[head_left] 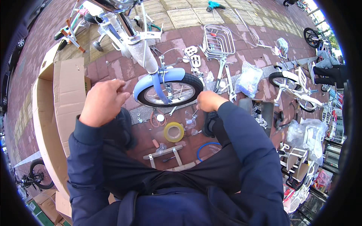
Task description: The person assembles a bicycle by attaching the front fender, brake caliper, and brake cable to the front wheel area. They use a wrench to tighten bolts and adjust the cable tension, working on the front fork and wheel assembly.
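In front of me stands a small bicycle with a light-blue fork and mudguard [145,83] over its black-tyred front wheel [193,83]. My left hand [102,103] hovers left of the wheel, fingers bent and apart, holding nothing. Right of the tyre, my right hand [211,101] is closed, fingertips pinched low near the ground. A thin silvery piece shows just below those fingertips, but its kind is unclear. Between my feet lie a small wrench [172,110], orange-handled pliers [157,117] and a roll of clear yellowish tape [174,132].
Open cardboard box [69,101] at left. Beyond the wheel lie a wire basket [218,41], white pedals [195,60], large wrenches [229,81] and a bagged part [249,79]. A teal drill [215,6] lies farther off. Right, a white small bicycle [298,84] and a person in dark trousers [330,71].
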Tool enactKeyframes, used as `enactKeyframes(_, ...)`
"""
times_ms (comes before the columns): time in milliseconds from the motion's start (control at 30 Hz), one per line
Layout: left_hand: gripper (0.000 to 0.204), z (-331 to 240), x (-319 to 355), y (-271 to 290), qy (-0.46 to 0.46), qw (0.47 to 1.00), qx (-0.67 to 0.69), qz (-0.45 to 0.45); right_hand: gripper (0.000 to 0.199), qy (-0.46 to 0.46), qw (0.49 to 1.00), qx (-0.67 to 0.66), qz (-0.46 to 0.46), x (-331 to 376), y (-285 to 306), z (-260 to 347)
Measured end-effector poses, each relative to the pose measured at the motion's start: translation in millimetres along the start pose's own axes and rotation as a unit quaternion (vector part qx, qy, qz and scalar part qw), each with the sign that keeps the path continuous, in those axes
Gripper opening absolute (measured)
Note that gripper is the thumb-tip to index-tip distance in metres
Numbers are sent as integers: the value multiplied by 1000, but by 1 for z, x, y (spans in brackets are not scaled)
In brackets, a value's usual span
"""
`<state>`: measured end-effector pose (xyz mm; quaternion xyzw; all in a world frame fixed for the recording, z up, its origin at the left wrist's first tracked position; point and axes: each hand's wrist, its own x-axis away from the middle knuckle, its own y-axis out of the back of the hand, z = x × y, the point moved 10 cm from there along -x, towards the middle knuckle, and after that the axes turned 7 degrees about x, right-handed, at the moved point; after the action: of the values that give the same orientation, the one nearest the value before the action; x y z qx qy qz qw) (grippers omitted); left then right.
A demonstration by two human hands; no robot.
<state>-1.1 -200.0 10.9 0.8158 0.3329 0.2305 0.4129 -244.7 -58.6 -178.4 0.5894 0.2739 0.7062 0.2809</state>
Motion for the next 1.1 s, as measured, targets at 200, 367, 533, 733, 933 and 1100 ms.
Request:
enactKeyframes(200, 23, 160, 28, -189, 109, 917, -191, 332, 42, 120, 987, -102, -16, 64, 38, 72)
enactKeyframes(367, 30, 246, 87, -333, 103, 906, -198, 360, 46, 104, 966, -180, -154, 168, 105, 75)
enactKeyframes(533, 19, 239, 131, -395, 207, 952, -23, 225, 51, 72, 981, -177, -38, 165, 75, 71)
enactKeyframes(733, 21, 230, 107, -402, 284, 944, 23, 168, 45, 85, 972, -209, -68, 162, 82, 48)
enactKeyframes(933, 24, 244, 76, -365, 300, 947, 53, 104, 34, 112, 975, -185, -55, 160, 80, 38)
enactKeyframes(1100, 25, 287, 73, -346, 378, 921, 69, 68, 33, 185, 966, -170, -67, 171, 79, 69)
